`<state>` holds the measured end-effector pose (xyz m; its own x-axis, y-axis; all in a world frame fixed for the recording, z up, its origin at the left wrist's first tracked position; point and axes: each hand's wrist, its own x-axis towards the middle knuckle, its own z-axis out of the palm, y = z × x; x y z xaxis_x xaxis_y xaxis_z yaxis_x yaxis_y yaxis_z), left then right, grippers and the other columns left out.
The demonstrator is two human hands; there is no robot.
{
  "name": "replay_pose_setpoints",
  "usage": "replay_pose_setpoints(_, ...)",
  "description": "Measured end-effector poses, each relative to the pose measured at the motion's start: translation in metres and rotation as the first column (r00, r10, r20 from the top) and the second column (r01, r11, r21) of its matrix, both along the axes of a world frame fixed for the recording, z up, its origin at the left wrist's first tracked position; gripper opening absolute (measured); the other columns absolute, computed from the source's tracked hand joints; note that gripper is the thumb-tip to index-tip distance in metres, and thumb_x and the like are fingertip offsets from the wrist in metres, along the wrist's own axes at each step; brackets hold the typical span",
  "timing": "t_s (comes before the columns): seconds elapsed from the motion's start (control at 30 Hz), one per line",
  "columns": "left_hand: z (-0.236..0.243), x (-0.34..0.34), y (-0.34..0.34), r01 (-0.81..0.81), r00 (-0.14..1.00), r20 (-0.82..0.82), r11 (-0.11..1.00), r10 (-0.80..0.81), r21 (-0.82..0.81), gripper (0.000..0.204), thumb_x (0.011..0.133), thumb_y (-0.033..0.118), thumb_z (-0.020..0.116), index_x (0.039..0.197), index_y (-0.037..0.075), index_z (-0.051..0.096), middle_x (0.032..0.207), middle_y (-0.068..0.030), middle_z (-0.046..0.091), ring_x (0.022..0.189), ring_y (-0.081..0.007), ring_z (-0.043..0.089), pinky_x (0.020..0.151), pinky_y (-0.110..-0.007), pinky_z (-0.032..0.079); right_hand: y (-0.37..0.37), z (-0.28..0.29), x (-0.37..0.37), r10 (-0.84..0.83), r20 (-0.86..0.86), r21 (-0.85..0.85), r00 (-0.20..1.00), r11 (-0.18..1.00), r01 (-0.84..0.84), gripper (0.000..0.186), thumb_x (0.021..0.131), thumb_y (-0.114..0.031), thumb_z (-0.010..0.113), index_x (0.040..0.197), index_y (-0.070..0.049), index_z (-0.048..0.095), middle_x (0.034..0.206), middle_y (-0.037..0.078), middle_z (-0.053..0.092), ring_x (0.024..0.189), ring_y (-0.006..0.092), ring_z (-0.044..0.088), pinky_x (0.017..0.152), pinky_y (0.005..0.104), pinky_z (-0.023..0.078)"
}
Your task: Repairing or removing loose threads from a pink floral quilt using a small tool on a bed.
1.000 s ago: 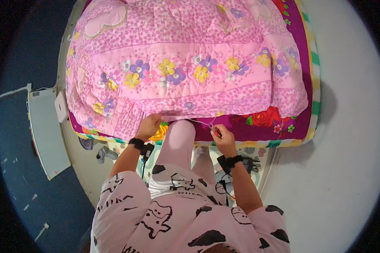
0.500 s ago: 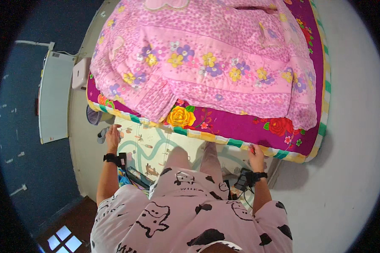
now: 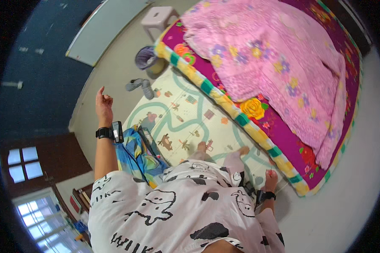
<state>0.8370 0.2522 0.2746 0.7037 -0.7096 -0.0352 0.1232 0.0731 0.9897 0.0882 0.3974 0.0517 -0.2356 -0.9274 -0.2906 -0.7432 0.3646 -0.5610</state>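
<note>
Pink floral quilt (image 3: 278, 63) covers the purple mattress (image 3: 280, 133), upper right. Left hand (image 3: 104, 105), left of centre, is empty, loosely released; right hand (image 3: 270, 180), lower right, curls, contents unclear.

The window (image 3: 36, 217) glares well left of the mattress (image 3: 288, 155); the quilt (image 3: 274, 71) atop it looks slightly blurred, and fisheye distortion bows the mattress's right edge.

Pink quilt (image 3: 266, 50), yellow and purple flower print, lying flat-ish but rumpled on the purple floral bed (image 3: 280, 133). Near edge uneven, purple strip exposed along that side. Dark slit toward its right; can't tell fold or opening.
</note>
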Motion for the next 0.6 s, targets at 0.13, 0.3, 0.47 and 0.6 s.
replay_pose_setpoints(0.13,0.023,0.072,0.064,-0.128,0.991,0.042,0.992,0.128,-0.009,0.039,0.092,0.033,0.047,0.120,0.005,0.048,0.070,0.0027,0.050,0.069,-0.0082,0.048,0.069,-0.024,0.040,-0.017,-0.008,0.031,-0.011,0.174,-0.027,0.985,1.000,0.016,0.019,0.083,-0.023,0.057,0.083,-0.003,0.057,0.071,0.008,0.051,0.069,0.0200,0.049,0.070,0.0308,0.039)
replay_pose_setpoints(0.3,0.022,0.103,0.099,-0.224,0.973,0.055,0.974,0.222,0.031,0.038,0.092,0.035,0.046,0.117,0.007,0.051,0.081,0.0014,0.058,0.081,-0.0093,0.054,0.075,-0.024,0.040,-0.075,0.050,0.064,-0.117,0.384,0.131,0.916,0.989,0.072,0.015,0.083,-0.013,0.058,0.089,0.001,0.054,0.081,0.002,0.055,0.075,0.0113,0.049,0.069,0.0256,0.040)
replay_pose_setpoints(0.47,0.006,0.136,0.067,-0.145,0.987,0.108,0.939,0.116,0.312,0.038,0.092,0.038,0.042,0.119,0.013,0.052,0.105,-0.0001,0.060,0.097,-0.0125,0.054,0.082,-0.030,0.038,-0.120,0.053,0.064,0.148,0.050,0.026,0.988,0.988,-0.149,0.017,0.082,-0.015,0.058,0.085,0.002,0.054,0.075,0.009,0.054,0.070,0.0168,0.050,0.065,0.0300,0.041)
replay_pose_setpoints(0.6,-0.021,0.177,0.002,-0.030,0.996,0.087,0.901,-0.008,0.433,0.036,0.092,0.037,0.042,0.117,0.013,0.053,0.106,0.0003,0.060,0.096,-0.0112,0.054,0.082,-0.029,0.038,-0.154,0.045,0.109,0.056,0.102,0.016,0.993,0.998,-0.058,0.017,0.082,-0.016,0.059,0.085,0.001,0.055,0.072,0.009,0.054,0.067,0.0174,0.050,0.063,0.0316,0.040)
